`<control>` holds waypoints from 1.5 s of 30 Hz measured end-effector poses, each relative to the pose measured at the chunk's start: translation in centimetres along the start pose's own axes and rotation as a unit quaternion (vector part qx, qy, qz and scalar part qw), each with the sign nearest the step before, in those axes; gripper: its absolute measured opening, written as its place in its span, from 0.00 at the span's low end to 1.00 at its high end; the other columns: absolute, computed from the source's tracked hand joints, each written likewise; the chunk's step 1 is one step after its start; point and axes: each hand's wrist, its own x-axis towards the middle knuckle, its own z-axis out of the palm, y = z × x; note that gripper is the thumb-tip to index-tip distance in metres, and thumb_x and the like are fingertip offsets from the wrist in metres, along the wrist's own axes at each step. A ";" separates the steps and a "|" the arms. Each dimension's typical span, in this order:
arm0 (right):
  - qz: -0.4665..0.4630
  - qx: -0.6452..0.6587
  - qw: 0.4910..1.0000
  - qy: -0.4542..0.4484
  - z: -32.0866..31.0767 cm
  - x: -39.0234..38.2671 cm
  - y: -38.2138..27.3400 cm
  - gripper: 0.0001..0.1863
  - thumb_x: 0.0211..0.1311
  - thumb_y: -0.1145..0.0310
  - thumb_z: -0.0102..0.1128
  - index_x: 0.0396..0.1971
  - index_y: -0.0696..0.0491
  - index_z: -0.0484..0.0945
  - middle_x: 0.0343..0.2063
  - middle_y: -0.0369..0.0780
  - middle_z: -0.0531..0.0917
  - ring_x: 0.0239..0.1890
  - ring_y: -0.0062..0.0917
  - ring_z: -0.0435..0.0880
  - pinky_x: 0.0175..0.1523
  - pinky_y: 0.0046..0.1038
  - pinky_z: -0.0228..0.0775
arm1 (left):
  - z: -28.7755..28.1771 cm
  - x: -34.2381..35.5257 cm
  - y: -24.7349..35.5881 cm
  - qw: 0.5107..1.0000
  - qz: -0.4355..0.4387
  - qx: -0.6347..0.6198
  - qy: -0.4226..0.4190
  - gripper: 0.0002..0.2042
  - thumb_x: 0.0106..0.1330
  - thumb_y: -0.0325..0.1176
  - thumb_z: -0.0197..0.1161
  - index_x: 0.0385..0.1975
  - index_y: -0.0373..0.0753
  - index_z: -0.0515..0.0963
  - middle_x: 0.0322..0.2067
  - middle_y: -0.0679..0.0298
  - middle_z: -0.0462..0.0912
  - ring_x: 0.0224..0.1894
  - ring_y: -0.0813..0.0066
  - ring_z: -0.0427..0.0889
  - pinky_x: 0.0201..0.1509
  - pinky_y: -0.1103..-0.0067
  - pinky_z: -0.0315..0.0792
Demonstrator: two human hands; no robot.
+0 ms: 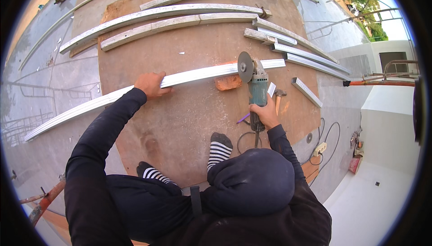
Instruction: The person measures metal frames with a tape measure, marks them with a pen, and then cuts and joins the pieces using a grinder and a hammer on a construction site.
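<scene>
A long white metal strip point(202, 72) runs across a brown board point(193, 115) on the floor, an orange block point(228, 83) beneath it near its right end; the left hand point(152, 85) grips the strip, fingers curled over it; the right hand point(266, 112) has its fingers wrapped round the body of a teal angle grinder point(258, 92), whose upright disc point(245, 67) stands at the strip near the block, though whether they touch I cannot tell; the step looks like cutting the strip, and the next move calls for a steady left hold and a straight, controlled disc; a hammer point(277, 103) lies just beyond the right hand, pale beams point(180, 26) farther off.
</scene>
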 end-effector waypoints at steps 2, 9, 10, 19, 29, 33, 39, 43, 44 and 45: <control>0.004 0.006 1.000 -0.009 0.3 1.1 0.3 0.26 0.45 0.69 0.68 0.46 0.60 0.74 0.33 0.37 0.80 0.34 0.21 0.80 0.41 0.24 0.73 | 0.1 -0.1 0.2 1.000 -0.004 0.008 0.017 0.29 0.61 0.62 0.62 0.40 0.37 0.78 0.28 0.48 0.84 0.33 0.48 0.84 0.37 0.61 0.76; -0.023 -0.046 0.999 -0.004 1.0 3.3 0.2 0.26 0.42 0.66 0.70 0.44 0.60 0.75 0.33 0.38 0.81 0.34 0.23 0.80 0.42 0.25 0.73 | 0.5 -0.2 -0.2 1.000 -0.012 0.003 0.021 0.27 0.60 0.59 0.64 0.40 0.38 0.78 0.28 0.49 0.84 0.32 0.47 0.84 0.36 0.60 0.75; -0.022 -0.046 0.999 -0.005 1.0 3.5 0.3 0.26 0.42 0.66 0.70 0.44 0.60 0.75 0.33 0.38 0.81 0.34 0.23 0.80 0.42 0.25 0.73 | 0.5 -0.1 -0.2 1.000 -0.016 0.002 0.015 0.26 0.60 0.59 0.64 0.41 0.38 0.78 0.28 0.49 0.84 0.31 0.47 0.83 0.36 0.60 0.75; -0.034 -0.070 0.997 0.002 0.8 4.2 0.5 0.26 0.42 0.65 0.71 0.42 0.60 0.75 0.33 0.38 0.82 0.34 0.23 0.80 0.41 0.26 0.74 | 0.4 -0.2 0.0 0.999 0.003 0.018 0.036 0.27 0.62 0.59 0.63 0.40 0.37 0.78 0.26 0.49 0.84 0.30 0.48 0.84 0.34 0.62 0.76; -0.035 -0.078 0.996 -0.004 0.7 4.4 0.6 0.26 0.41 0.64 0.71 0.42 0.60 0.75 0.33 0.39 0.82 0.34 0.23 0.81 0.42 0.26 0.74 | 0.4 -0.2 0.1 0.999 -0.001 0.019 0.033 0.26 0.61 0.58 0.64 0.41 0.37 0.78 0.27 0.50 0.84 0.29 0.51 0.84 0.34 0.63 0.76; -0.033 -0.079 0.996 -0.008 0.5 4.6 0.9 0.27 0.41 0.64 0.71 0.43 0.60 0.75 0.33 0.39 0.82 0.34 0.23 0.81 0.42 0.26 0.74 | 0.4 -0.2 0.1 0.999 -0.004 0.020 0.028 0.26 0.61 0.58 0.64 0.41 0.37 0.78 0.27 0.50 0.84 0.29 0.51 0.84 0.34 0.63 0.76; -0.026 -0.085 0.996 -0.011 0.6 4.6 0.6 0.28 0.42 0.65 0.70 0.45 0.61 0.75 0.34 0.39 0.82 0.34 0.23 0.80 0.42 0.26 0.74 | 0.5 -0.2 0.1 1.000 -0.012 0.009 0.023 0.26 0.61 0.58 0.64 0.41 0.37 0.78 0.27 0.49 0.84 0.30 0.50 0.84 0.34 0.62 0.76; -0.034 -0.084 0.996 -0.012 0.7 4.2 0.2 0.28 0.43 0.65 0.70 0.46 0.61 0.74 0.34 0.39 0.82 0.34 0.23 0.81 0.42 0.26 0.74 | 0.6 -0.3 -0.1 0.999 -0.008 0.004 0.034 0.27 0.61 0.58 0.64 0.41 0.37 0.78 0.27 0.49 0.84 0.30 0.49 0.84 0.35 0.62 0.75; -0.036 -0.083 0.996 -0.014 0.6 4.2 0.4 0.29 0.43 0.66 0.70 0.47 0.61 0.74 0.35 0.40 0.82 0.34 0.23 0.81 0.43 0.26 0.74 | 0.5 -0.2 0.0 0.999 -0.008 0.006 0.031 0.26 0.61 0.58 0.64 0.40 0.37 0.79 0.28 0.49 0.84 0.31 0.49 0.84 0.35 0.62 0.76; -0.032 -0.082 0.996 -0.016 0.5 4.1 0.5 0.29 0.43 0.66 0.70 0.47 0.61 0.74 0.35 0.40 0.82 0.35 0.23 0.81 0.43 0.26 0.74 | 0.4 -0.2 0.1 1.000 -0.009 0.008 0.027 0.26 0.62 0.58 0.63 0.39 0.37 0.79 0.28 0.49 0.85 0.31 0.49 0.84 0.35 0.62 0.76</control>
